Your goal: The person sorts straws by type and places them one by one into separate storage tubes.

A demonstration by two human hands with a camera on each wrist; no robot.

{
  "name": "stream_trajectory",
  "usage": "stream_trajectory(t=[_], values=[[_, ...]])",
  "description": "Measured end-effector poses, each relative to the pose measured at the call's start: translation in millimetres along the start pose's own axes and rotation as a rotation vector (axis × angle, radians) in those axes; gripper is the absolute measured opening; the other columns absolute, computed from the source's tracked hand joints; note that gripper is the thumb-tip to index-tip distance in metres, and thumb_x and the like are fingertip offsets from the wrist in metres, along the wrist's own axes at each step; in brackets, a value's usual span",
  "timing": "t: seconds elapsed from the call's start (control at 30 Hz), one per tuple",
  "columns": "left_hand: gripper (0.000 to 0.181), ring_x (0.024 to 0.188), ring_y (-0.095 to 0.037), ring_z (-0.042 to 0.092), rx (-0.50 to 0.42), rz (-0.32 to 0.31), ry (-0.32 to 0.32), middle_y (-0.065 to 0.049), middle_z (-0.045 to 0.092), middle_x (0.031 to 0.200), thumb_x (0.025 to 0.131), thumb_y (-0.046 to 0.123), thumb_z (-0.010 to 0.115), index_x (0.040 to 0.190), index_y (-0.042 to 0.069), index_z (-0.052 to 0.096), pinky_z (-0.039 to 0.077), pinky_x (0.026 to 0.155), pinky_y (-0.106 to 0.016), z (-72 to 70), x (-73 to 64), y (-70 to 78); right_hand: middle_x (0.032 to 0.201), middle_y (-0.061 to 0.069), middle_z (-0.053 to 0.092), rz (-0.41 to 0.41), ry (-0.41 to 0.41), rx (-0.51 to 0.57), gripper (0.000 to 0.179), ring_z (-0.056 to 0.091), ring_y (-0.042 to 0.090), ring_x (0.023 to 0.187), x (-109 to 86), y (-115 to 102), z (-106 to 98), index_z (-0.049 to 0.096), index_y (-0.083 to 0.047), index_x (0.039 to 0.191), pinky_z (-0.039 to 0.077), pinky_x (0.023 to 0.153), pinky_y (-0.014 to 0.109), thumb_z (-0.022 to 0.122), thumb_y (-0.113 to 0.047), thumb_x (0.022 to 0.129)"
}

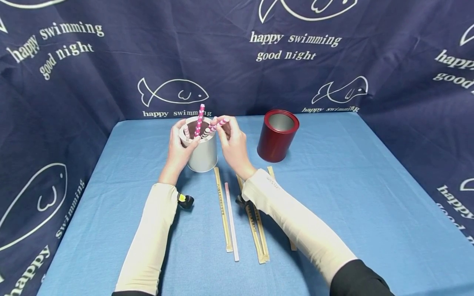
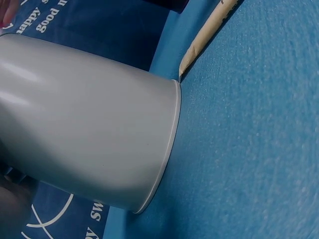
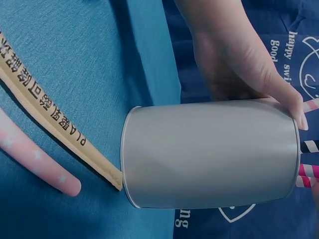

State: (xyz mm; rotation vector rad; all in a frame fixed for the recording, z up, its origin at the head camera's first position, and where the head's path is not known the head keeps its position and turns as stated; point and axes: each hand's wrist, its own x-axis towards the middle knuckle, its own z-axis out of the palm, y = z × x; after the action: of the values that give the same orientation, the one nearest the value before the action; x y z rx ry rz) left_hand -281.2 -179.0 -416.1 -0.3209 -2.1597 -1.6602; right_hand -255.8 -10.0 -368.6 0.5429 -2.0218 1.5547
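Note:
A white can stands upright at the back left of the table, with several straws in it. My left hand grips it by the side near the rim, the thumb over the front edge. With thumb and fingers, my right hand pinches a pink-and-white striped straw slanting over the can's right rim. Inside, a magenta dotted straw rises highest. A pale pink striped straw and a black-and-white striped straw lean beside it. The can's side fills much of both wrist views.
To the right stands a red can, its top uncovered. In front of the white can lie a paper-wrapped straw and a pale pink star-patterned straw. More wrapped straws lie partly under my right forearm. Dark printed cloth surrounds the table.

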Motion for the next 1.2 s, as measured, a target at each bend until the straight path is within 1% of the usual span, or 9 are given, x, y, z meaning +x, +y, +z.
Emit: stream_trajectory(t=[0.23,0.33,0.5,0.6,0.73,0.83,1.03,1.2], values=[[0.075,0.134,-0.032,0.038,0.006,-0.009,-0.008,-0.021,0.037,0.146,0.080,0.025,0.067,0.143,-0.001,0.034,0.028,0.116,-0.039,1.0,0.6,-0.9,0.111,0.017,0.070,0.017,0.014,-0.004,0.019,0.067,0.025,0.109,1.4,1.4,1.1,0.055,0.005,0.111,0.052,0.095,0.025,0.056,-0.007,0.096],[0.075,0.134,-0.036,0.038,0.002,-0.009,-0.006,-0.021,0.036,0.146,0.080,0.023,0.067,0.143,-0.002,0.034,0.028,0.116,-0.040,1.4,0.7,-1.3,0.112,0.017,0.070,0.024,0.012,-0.009,0.020,0.068,0.024,0.109,1.5,1.8,1.1,0.055,0.004,0.112,0.052,0.094,0.024,0.056,-0.008,0.096],[0.074,0.133,-0.033,0.039,0.007,-0.008,0.001,-0.021,0.038,0.145,0.081,0.022,0.067,0.142,-0.002,0.034,0.029,0.115,-0.039,1.6,0.3,-0.6,0.112,0.016,0.070,0.027,0.015,-0.021,0.021,0.068,0.023,0.107,1.5,2.6,1.9,0.056,0.003,0.113,0.053,0.093,0.026,0.058,-0.009,0.095],[0.073,0.133,-0.030,0.040,0.014,-0.009,0.001,-0.021,0.037,0.146,0.081,0.021,0.067,0.142,-0.002,0.034,0.029,0.115,-0.038,1.4,0.0,-0.5,0.112,0.017,0.070,0.023,0.021,-0.011,0.022,0.068,0.023,0.106,0.9,2.7,1.2,0.057,0.003,0.112,0.053,0.094,0.025,0.059,-0.010,0.095],[0.074,0.133,-0.032,0.039,0.012,-0.008,-0.003,-0.021,0.037,0.146,0.080,0.021,0.067,0.142,-0.001,0.034,0.029,0.115,-0.039,1.2,0.1,-0.8,0.113,0.018,0.070,0.016,0.031,0.000,0.023,0.067,0.024,0.107,-1.3,2.9,-1.7,0.057,0.005,0.113,0.052,0.095,0.024,0.060,-0.008,0.093],[0.075,0.133,-0.032,0.039,0.009,-0.006,-0.005,-0.020,0.037,0.146,0.080,0.023,0.068,0.143,-0.001,0.034,0.028,0.116,-0.039,1.0,0.7,-1.5,0.114,0.018,0.069,0.016,0.037,-0.015,0.024,0.067,0.025,0.108,-3.6,3.3,-5.4,0.057,0.005,0.114,0.052,0.095,0.023,0.062,-0.005,0.092],[0.075,0.134,-0.029,0.039,0.022,-0.011,-0.004,-0.018,0.037,0.146,0.080,0.025,0.067,0.142,0.000,0.035,0.027,0.116,-0.038,0.4,1.0,-2.1,0.116,0.019,0.068,0.033,0.039,-0.009,0.026,0.065,0.025,0.111,-10.8,1.6,-14.0,0.056,0.006,0.115,0.051,0.097,0.026,0.062,-0.003,0.092],[0.075,0.135,-0.030,0.038,0.012,-0.001,-0.004,-0.020,0.037,0.147,0.079,0.025,0.067,0.142,-0.001,0.035,0.026,0.117,-0.038,-0.1,1.0,-1.6,0.118,0.019,0.067,0.063,0.039,-0.008,0.030,0.065,0.025,0.112,-17.0,-0.2,-20.0,0.056,0.005,0.118,0.051,0.097,0.031,0.064,-0.001,0.090]])
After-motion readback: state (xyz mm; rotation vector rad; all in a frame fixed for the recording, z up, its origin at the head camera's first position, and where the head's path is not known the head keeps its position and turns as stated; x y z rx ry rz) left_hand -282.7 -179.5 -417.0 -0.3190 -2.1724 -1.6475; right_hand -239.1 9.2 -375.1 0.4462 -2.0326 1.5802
